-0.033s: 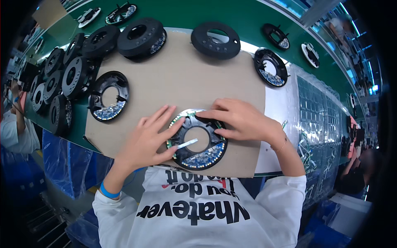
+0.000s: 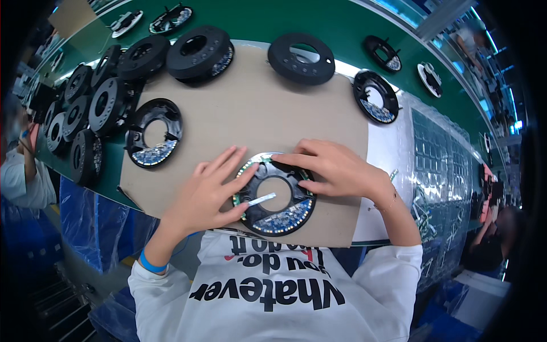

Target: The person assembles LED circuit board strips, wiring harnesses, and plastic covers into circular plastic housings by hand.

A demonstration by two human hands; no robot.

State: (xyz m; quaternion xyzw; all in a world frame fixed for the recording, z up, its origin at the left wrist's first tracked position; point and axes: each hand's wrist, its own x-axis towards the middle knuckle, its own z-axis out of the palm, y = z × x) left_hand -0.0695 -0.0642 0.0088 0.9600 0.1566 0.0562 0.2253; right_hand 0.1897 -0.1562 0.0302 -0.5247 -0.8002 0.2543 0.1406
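Two bare hands, yours, on one ring housing (image 2: 280, 221), black with a blue circuit board, lying at the near edge of a brown cardboard sheet (image 2: 245, 102).
Left hand (image 2: 206, 194): your fingers spread, forefinger and thumb parted at the housing's left rim; whether they grip cannot be told. One blue band (image 2: 152, 264) at that wrist.
Right hand (image 2: 342, 168): your forefinger laid along the upper rim, thumb below it on the right side; grip cannot be told.
One pale strip (image 2: 262, 199), slanting from your left thumb's tip over the central hole.
One open housing (image 2: 150, 155) to your left; another (image 2: 378, 113) beyond your right hand.
Farther off, two dark ring units (image 2: 196, 66) (image 2: 302, 73) near the cardboard's far edge, several more clustered at left, and a green tabletop (image 2: 250, 21).
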